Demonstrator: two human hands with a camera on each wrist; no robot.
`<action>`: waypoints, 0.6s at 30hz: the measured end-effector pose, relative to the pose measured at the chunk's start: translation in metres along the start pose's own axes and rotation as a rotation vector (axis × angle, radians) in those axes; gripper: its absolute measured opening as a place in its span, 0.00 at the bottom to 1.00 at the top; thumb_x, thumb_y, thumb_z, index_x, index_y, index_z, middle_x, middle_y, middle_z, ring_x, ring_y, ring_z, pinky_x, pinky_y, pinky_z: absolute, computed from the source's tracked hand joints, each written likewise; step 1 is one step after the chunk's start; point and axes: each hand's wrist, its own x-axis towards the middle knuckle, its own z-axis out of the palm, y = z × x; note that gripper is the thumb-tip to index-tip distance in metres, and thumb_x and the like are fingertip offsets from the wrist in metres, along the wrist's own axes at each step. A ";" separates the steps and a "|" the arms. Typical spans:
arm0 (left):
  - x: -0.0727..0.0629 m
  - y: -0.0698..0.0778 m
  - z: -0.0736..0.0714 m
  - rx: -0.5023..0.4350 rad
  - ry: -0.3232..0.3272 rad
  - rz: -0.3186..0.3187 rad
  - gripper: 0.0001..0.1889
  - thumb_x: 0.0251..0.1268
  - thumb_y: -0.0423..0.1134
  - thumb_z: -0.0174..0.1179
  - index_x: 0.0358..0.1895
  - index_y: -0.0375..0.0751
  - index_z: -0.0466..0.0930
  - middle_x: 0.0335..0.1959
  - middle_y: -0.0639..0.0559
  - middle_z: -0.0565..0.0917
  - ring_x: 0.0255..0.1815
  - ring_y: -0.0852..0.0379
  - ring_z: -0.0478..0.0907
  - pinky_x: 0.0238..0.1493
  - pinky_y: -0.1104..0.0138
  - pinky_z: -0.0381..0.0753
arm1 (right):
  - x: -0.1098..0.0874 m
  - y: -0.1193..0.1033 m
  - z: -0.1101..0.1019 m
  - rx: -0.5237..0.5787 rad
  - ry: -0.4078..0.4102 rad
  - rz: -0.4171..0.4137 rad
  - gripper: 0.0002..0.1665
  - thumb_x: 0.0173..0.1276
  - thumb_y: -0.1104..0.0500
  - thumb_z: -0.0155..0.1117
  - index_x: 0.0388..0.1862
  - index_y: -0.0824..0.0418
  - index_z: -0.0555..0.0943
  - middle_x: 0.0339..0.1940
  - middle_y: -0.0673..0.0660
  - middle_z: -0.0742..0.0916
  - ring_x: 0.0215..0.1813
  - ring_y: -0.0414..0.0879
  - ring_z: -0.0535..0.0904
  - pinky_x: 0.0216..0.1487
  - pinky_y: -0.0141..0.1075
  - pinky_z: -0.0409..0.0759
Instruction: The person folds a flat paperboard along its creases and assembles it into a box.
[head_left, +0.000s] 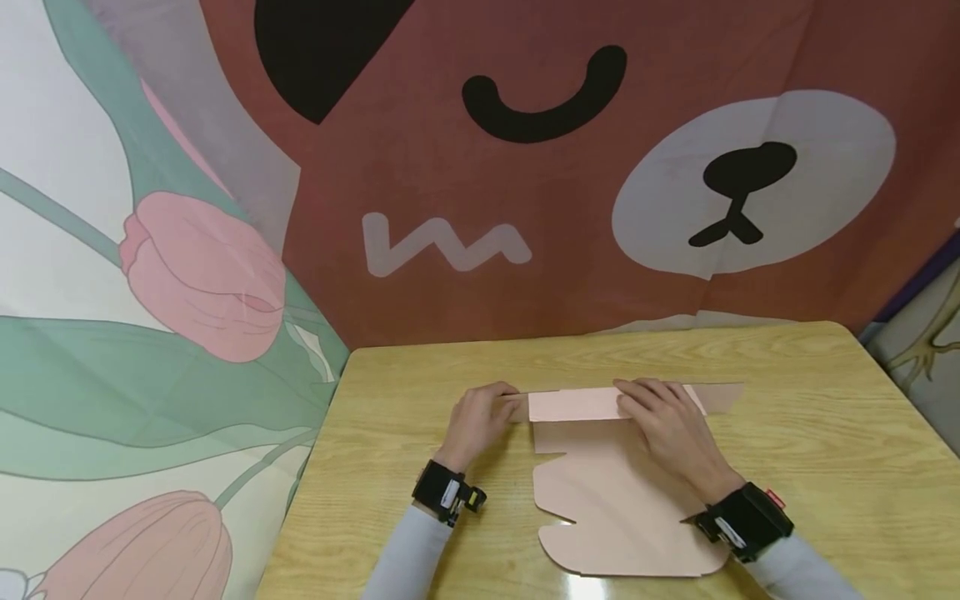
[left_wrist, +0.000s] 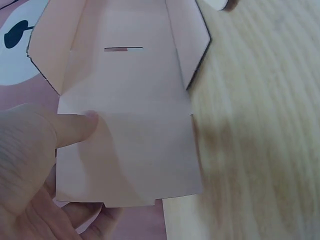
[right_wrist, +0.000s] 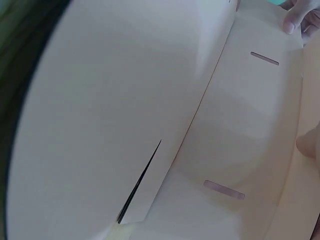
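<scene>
A pale pink die-cut cardboard box blank (head_left: 630,508) lies on the table, its far panel (head_left: 573,406) folded up. At the far left end, my left hand (head_left: 476,425) pinches the end flap (left_wrist: 135,165), thumb on the inner face and fingers behind it. My right hand (head_left: 671,429) holds the folded panel toward its right part, fingers over the top edge. Its thumb (right_wrist: 309,142) shows against the cardboard in the right wrist view. Two narrow slots, one nearer the left hand (right_wrist: 265,58) and another slot (right_wrist: 224,190), cut through the upright wall.
The blank rests on a light wood-grain table (head_left: 390,383). Behind the table hangs a cloth (head_left: 480,183) with a brown bear print. A tulip-patterned cloth (head_left: 202,275) hangs at the left. Another end flap (head_left: 720,397) sticks out beyond the right hand.
</scene>
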 end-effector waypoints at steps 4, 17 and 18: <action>-0.002 -0.002 0.002 -0.010 0.013 0.002 0.06 0.69 0.48 0.61 0.44 0.57 0.86 0.43 0.60 0.89 0.44 0.62 0.85 0.40 0.66 0.83 | -0.002 0.001 0.000 0.027 -0.019 0.007 0.29 0.84 0.53 0.29 0.42 0.58 0.81 0.59 0.59 0.85 0.56 0.59 0.79 0.53 0.51 0.72; -0.007 -0.003 0.008 -0.135 0.078 -0.031 0.12 0.69 0.46 0.62 0.49 0.46 0.84 0.47 0.54 0.87 0.53 0.57 0.84 0.55 0.61 0.82 | -0.005 0.004 0.011 0.038 0.032 0.011 0.32 0.84 0.59 0.24 0.38 0.59 0.81 0.54 0.61 0.85 0.55 0.59 0.78 0.56 0.54 0.73; -0.008 -0.003 0.010 -0.148 0.089 -0.032 0.13 0.68 0.46 0.63 0.50 0.44 0.83 0.48 0.54 0.87 0.54 0.57 0.83 0.56 0.61 0.81 | -0.005 0.004 0.012 0.030 0.036 0.016 0.32 0.84 0.59 0.24 0.37 0.59 0.80 0.54 0.61 0.85 0.54 0.59 0.78 0.55 0.54 0.73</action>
